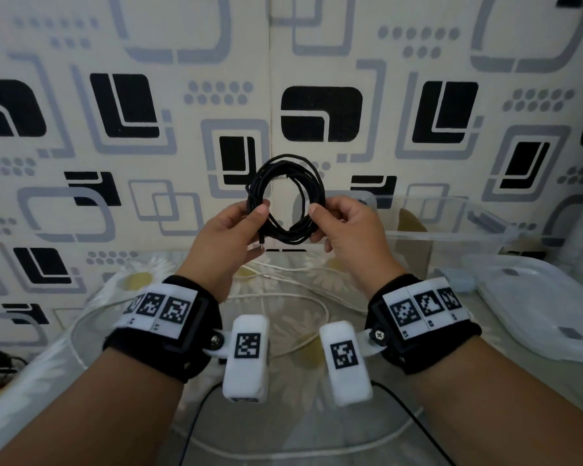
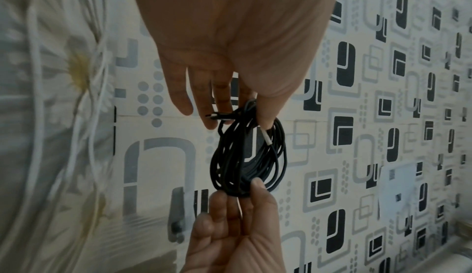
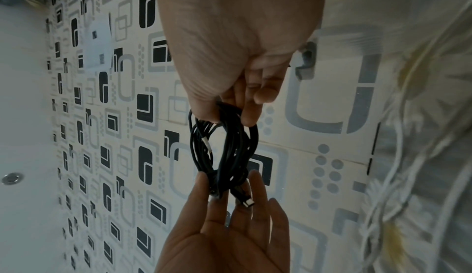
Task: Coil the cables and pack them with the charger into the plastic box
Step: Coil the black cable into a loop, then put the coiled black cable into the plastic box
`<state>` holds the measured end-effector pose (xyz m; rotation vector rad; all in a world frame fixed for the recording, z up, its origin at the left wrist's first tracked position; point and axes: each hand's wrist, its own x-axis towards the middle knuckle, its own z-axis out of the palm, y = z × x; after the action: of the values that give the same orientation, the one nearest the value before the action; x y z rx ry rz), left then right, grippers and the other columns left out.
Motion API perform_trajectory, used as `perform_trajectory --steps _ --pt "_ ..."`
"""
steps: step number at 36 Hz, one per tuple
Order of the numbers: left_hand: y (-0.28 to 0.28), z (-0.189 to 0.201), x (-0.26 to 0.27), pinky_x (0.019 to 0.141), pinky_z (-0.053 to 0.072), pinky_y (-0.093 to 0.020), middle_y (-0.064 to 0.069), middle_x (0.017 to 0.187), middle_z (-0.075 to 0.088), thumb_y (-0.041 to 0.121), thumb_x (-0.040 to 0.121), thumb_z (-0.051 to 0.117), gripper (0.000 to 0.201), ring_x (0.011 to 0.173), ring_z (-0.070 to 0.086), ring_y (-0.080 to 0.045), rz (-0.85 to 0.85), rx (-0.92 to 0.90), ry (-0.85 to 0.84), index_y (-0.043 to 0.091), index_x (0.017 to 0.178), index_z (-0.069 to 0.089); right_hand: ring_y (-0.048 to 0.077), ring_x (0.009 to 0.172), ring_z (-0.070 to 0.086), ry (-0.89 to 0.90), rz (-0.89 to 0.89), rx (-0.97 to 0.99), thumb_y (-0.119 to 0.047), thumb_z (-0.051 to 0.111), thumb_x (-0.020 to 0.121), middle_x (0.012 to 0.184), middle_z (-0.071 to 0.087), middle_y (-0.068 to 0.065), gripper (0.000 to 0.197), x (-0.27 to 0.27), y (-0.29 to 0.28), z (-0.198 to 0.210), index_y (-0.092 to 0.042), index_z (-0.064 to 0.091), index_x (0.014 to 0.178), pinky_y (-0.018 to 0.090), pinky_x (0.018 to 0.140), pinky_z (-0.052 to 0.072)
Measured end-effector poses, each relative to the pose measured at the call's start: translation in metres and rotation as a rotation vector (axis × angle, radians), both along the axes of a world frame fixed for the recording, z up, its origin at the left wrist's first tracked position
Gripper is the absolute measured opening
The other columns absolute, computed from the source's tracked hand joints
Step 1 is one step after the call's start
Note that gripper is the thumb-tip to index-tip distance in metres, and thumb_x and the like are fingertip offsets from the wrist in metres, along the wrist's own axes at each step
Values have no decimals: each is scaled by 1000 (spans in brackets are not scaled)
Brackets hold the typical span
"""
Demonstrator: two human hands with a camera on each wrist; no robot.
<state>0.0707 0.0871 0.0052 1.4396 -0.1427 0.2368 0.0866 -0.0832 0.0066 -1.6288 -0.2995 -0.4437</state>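
A black cable (image 1: 285,196) is wound into a loose coil and held up in front of the patterned wall. My left hand (image 1: 254,215) pinches the coil's left side between thumb and fingers, and a plug end (image 1: 261,244) pokes out below it. My right hand (image 1: 317,213) pinches the right side. The left wrist view shows the coil (image 2: 245,152) stretched between both hands. In the right wrist view the coil (image 3: 224,150) looks twisted. A white cable (image 1: 283,297) lies loose on the table. The clear plastic box (image 1: 451,230) stands open at the right. A pale blue block (image 1: 460,280), perhaps the charger, sits beside it.
The box's clear lid (image 1: 535,304) lies flat at the right, in front of the box. A floral cloth (image 1: 142,280) covers the table. The patterned wall (image 1: 132,105) rises close behind it. A thin black lead (image 1: 404,412) runs across the near edge.
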Motion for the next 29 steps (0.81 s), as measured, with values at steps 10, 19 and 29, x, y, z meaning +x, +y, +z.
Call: perform_trajectory --steps 10,19,29 --pt "-20 42 -5 78 50 -27 5 114 68 41 94 58 27 105 65 -10 79 -54 28 24 113 67 11 51 58 4 -104 -30 -25 64 90 66 67 9 16 0 -31 48 -10 67 84 23 51 43" --pt "-53 61 4 89 49 -31 9 117 61 41 92 59 18 113 57 -8 42 -4 96 32 108 63 12 57 65 51 -230 -130 -26 63 88 79 73 9 15 11 -80 79 -11 65 86 22 48 43" --pt "-90 64 19 104 43 -45 7 130 53 33 94 59 30 120 46 -17 -30 89 224 26 123 60 8 52 65 97 -336 -393 -27 63 85 76 71 13 30 28 -120 97 2 65 93 24 52 42"
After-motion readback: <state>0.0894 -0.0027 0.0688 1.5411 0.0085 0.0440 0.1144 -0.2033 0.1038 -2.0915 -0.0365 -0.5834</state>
